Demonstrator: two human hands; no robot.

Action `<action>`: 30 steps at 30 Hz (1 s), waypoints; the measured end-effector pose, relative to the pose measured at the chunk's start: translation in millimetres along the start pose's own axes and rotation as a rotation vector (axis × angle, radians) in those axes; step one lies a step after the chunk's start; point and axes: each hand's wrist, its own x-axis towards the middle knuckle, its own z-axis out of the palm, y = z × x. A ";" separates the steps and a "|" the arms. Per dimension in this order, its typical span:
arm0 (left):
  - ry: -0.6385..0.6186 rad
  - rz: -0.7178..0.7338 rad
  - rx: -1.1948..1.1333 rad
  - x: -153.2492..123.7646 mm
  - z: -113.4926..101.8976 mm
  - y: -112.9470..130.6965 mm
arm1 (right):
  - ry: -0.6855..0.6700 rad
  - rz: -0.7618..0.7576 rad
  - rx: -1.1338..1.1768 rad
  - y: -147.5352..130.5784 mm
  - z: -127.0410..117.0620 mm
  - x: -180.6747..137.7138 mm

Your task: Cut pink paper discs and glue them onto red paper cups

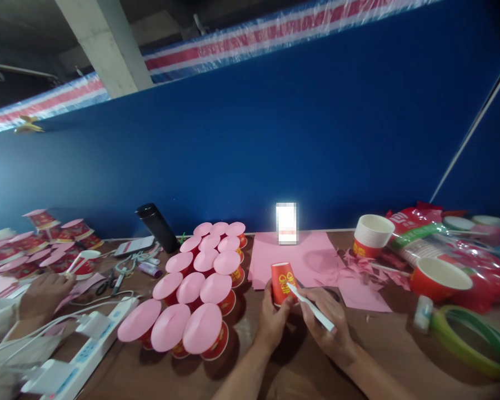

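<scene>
The left hand (274, 318) grips one tapered, gold-printed red paper cup (279, 283), near centre; the right hand (328, 322) pinches one slim white pen (316, 312), tip at the cup's side. Leftward, fifteen thin pink paper discs (202, 329) top red cups (217, 345); flat pink sheets (312, 258) lie farther off.

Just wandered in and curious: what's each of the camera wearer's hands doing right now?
Left hand: closed, holding a red cup.
Right hand: closed, holding a white pen.
</scene>
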 end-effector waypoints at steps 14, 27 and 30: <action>0.003 0.015 -0.016 -0.5 1.8 4.3 | 0.048 0.029 -0.015 2.4 -1.1 -2.3; 0.018 0.057 -0.056 -2.8 -1.1 4.7 | 0.031 0.119 -0.084 22.3 7.6 -8.9; 0.036 0.053 -0.101 -1.6 -1.5 3.3 | 0.020 0.125 -0.082 23.4 9.0 -9.1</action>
